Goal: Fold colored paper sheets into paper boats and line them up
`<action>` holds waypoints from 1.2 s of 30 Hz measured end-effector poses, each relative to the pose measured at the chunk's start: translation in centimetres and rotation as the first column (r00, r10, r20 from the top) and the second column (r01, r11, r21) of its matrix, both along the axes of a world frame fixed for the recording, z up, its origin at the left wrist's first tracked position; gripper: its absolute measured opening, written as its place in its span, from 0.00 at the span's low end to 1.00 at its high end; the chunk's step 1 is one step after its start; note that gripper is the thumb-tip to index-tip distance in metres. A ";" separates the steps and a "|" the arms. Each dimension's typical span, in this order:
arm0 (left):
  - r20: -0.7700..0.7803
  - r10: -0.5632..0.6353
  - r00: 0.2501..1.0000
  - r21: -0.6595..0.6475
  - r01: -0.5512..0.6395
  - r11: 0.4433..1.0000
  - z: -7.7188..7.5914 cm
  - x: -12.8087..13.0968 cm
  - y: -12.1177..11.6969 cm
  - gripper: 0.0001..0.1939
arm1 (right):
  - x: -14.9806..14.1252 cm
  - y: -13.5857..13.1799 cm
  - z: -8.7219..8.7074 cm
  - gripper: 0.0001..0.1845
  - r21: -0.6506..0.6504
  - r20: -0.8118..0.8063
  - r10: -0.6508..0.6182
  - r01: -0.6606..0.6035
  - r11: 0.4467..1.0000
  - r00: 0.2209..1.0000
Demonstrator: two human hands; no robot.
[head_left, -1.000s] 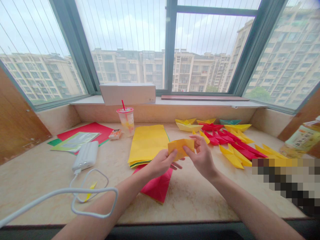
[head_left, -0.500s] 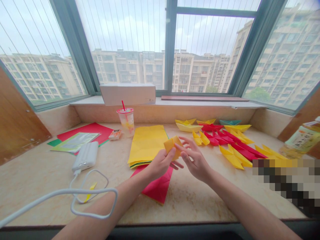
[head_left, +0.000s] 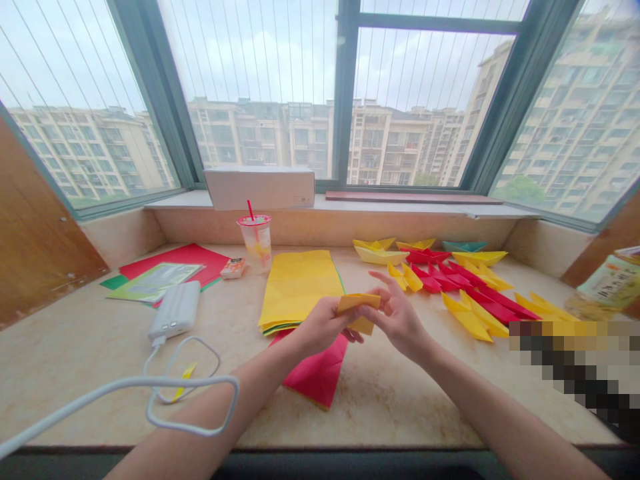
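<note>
Holding: a folded yellow paper (head_left: 356, 303), a small flat wad of layered sheets, raised above the counter between both hands, just right of the stack of yellow paper.

Left hand (head_left: 323, 327): closed in a firm pinch, the thumb lying over the paper's left end and the fingers curled under it.

Right hand (head_left: 397, 320): half open, its fingertips pressed against the paper's right end, the index finger lifted higher than the others.

Under the hands: a red paper sheet (head_left: 315, 373) lies on the stone counter (head_left: 380, 413), partly beneath the stack of yellow paper (head_left: 300, 290), whose lower edge shows green layers.

Right of the hands: yellow paper boats (head_left: 373, 252), red paper boats (head_left: 425, 255) and one teal paper boat (head_left: 463, 246) stand in loose rows, with more red and yellow ones lying tilted on their sides.

Left of the hands: a white power bank (head_left: 175, 310) with a looped white cable (head_left: 190, 385), a plastic cup (head_left: 255, 243) with a red straw, and red and green paper sheets (head_left: 170, 260).

Window sill: a white cardboard box (head_left: 259, 189) sits against the glass.
</note>
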State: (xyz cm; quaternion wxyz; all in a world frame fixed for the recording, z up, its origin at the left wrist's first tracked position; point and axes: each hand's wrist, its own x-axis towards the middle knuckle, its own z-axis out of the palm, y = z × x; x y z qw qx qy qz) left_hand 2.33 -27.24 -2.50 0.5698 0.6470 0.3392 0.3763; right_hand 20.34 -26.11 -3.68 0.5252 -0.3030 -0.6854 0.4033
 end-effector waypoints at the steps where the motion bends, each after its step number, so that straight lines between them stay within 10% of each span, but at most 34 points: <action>1: -0.022 -0.022 1.000 -0.007 0.022 1.000 -0.1 0.0 0.0 0.23 | 0.1 0.0 0.1 0.26 -0.021 0.037 0.008 -0.007 1.000 0.999; 8: -0.082 -0.047 0.995 -0.033 0.045 0.998 -0.5 -0.3 0.4 0.21 | 0.5 -0.1 0.8 0.09 0.058 0.236 -0.125 0.114 0.992 0.964; 19: 0.094 0.245 0.965 0.039 -0.249 0.968 0.1 -0.3 0.6 0.21 | 0.9 1.0 0.7 0.16 -0.219 0.040 0.126 -0.114 0.969 0.991; 36: 0.038 0.157 0.987 0.037 -0.159 0.987 0.1 -0.3 0.5 0.26 | 0.3 1.4 -0.4 0.20 -0.188 -0.049 0.038 -0.047 0.981 0.998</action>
